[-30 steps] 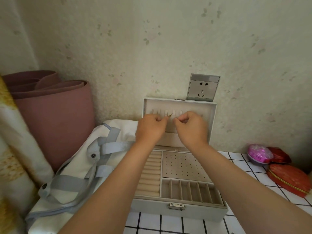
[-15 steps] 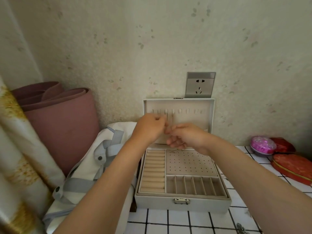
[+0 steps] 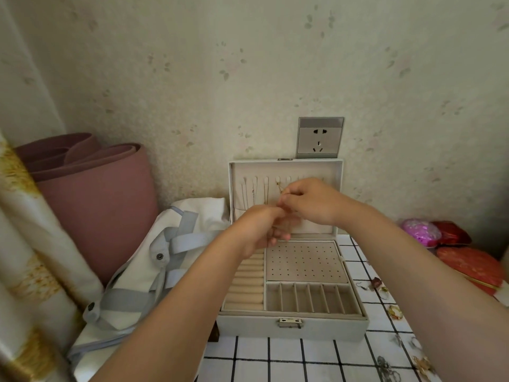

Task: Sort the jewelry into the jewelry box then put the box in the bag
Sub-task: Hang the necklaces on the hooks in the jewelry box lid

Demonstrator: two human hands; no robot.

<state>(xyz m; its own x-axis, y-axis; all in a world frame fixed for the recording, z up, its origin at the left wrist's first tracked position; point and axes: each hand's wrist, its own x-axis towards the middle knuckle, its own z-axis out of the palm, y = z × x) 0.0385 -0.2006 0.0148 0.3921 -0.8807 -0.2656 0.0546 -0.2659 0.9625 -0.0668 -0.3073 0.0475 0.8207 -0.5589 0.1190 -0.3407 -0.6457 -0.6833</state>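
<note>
Pale flowered wallpaper covers the wall (image 3: 248, 78) ahead of me, with a grey socket (image 3: 320, 137) set into it just above the raised lid (image 3: 285, 168) of the jewelry box (image 3: 292, 325). The box sits open on my white-tiled worktop (image 3: 286, 357), its lid upright against the wall and its front clasp (image 3: 290, 323) facing me. Inside I see ring rolls (image 3: 246, 288) on the left, a perforated panel (image 3: 303, 260) at the back right and a row of narrow slots (image 3: 311, 299) in front of it.

Both of my hands are up in front of the lid's lining. My right hand (image 3: 311, 201) has thumb and forefinger pinched on a thin gold chain (image 3: 279, 188), holding it at the row of hooks inside the lid. My left hand (image 3: 261, 230) sits just below and beside it with the fingers curled inward; the fingertips are blurred, and I cannot tell whether they grip the chain's lower end.

The white bag (image 3: 170, 260) with grey-blue straps lies slumped just to the left of the box, touching its side. Behind the bag stands a rolled pink mat (image 3: 96, 205), and a patterned curtain (image 3: 33, 257) hangs at the far left. Loose jewelry (image 3: 395, 311) is scattered on the tiles to the right of the box. Farther right, near the wall, lie red pouches (image 3: 468, 266) and a shiny pink case (image 3: 420, 231).
</note>
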